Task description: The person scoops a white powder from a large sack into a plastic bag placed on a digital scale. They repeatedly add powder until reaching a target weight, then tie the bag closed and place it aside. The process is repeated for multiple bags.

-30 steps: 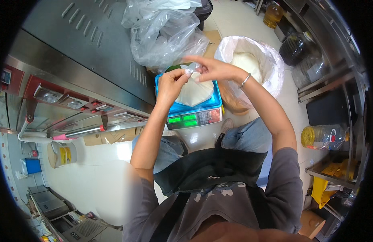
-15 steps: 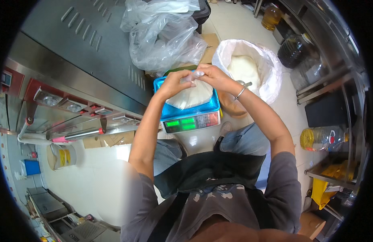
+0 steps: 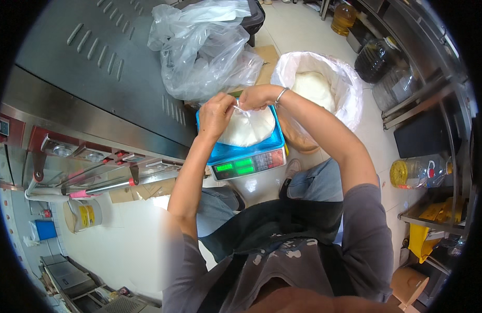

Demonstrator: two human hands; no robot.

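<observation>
A small clear plastic bag of white flour (image 3: 247, 128) rests on a blue digital scale (image 3: 240, 154) with a lit green display. My left hand (image 3: 216, 113) pinches the bag's top at its left side. My right hand (image 3: 257, 96), with a bracelet on the wrist, grips the same gathered top from the right. Both hands meet above the bag's neck.
A large sack lined with white plastic and full of flour (image 3: 318, 88) stands right of the scale. A heap of clear plastic bags (image 3: 204, 49) lies behind it. A steel oven (image 3: 89, 99) fills the left. Oil bottles (image 3: 415, 172) and steel shelves (image 3: 434, 94) stand at the right.
My two hands have come closer together over the bag's top, gathering it. The bag has stayed on the scale.
</observation>
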